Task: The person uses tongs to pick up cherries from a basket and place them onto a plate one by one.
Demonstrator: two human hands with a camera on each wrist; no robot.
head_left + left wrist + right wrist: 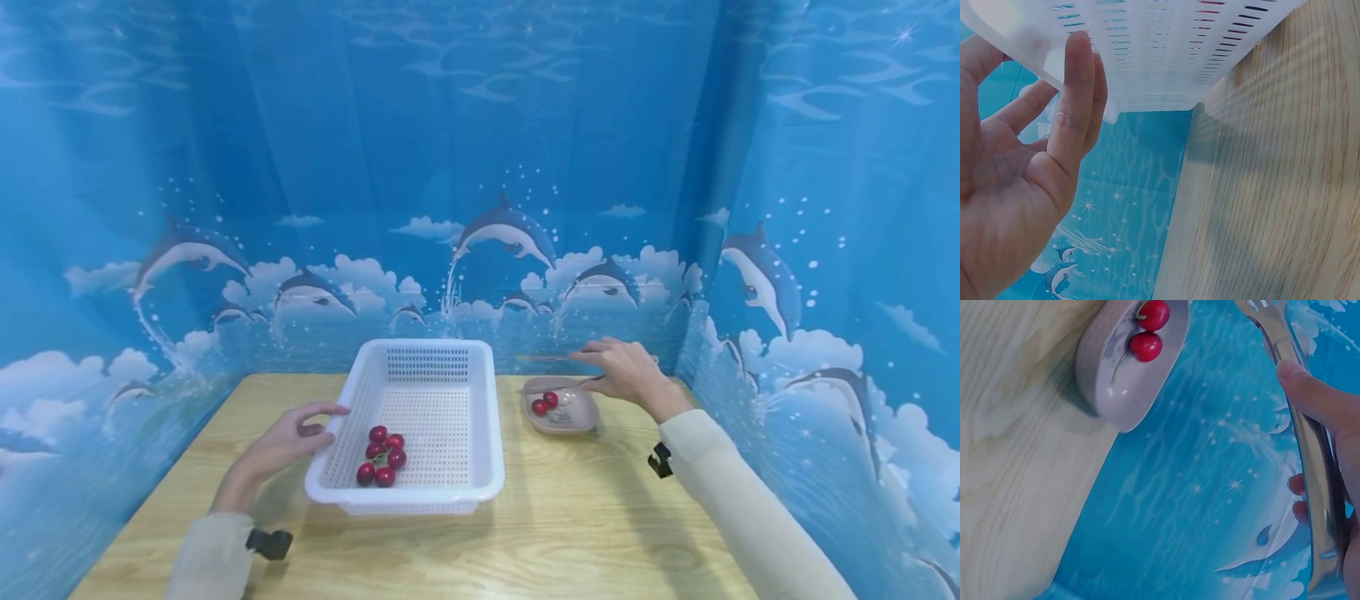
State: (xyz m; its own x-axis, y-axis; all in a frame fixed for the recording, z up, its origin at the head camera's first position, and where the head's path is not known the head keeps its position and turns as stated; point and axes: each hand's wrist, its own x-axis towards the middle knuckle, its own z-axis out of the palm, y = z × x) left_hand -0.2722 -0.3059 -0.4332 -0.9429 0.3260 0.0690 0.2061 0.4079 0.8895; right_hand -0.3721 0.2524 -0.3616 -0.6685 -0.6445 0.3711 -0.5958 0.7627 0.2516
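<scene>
My left hand (288, 437) grips the left rim of a white perforated plastic basket (486, 417). In the left wrist view, the fingers (1075, 112) lie against the basket's outer wall. Several dark red cherries (385, 477), some with green stems, are grouped in the basket's near left part. Held in my right hand (630, 371) is a pair of metal tongs (1316, 487), arms spread apart and nothing between the tips. These extend over a small pinkish dish (562, 429), where two cherries (1146, 347) lie.
A light wood-grain table (570, 533) carries the basket and, to its right, the dish near the far edge. Blue curtains (420, 167) printed with dolphins hang behind the table and along both sides.
</scene>
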